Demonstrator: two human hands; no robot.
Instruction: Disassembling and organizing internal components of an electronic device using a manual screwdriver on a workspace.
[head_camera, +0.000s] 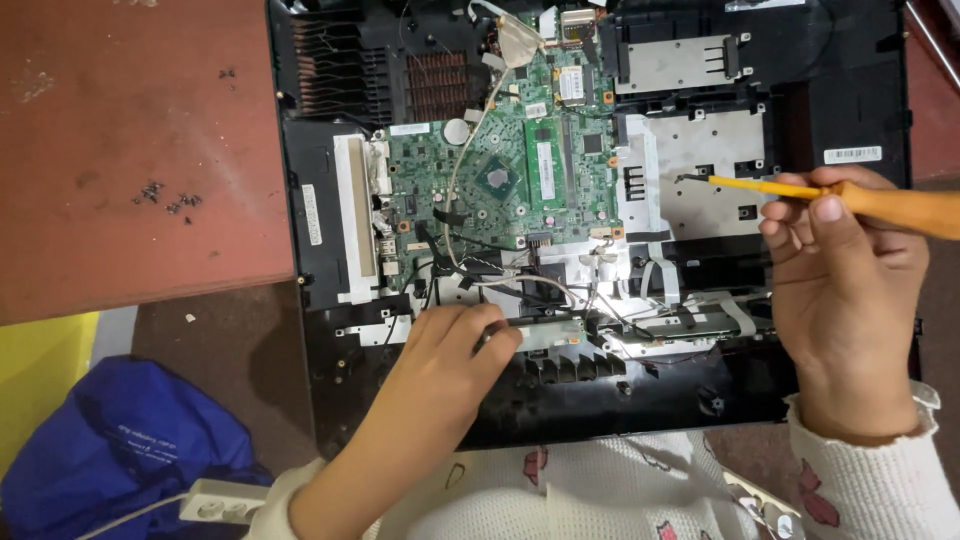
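Head view looks down on an opened black laptop chassis (860, 90) lying flat so its green motherboard (500, 180) faces up. Right hand (845, 290) grips an orange screwdriver (850, 198) above the metal plate. Left hand (450, 350) pinches a small part beside the cables. Loose screws (165, 197) sit aside on the red table (120, 120).
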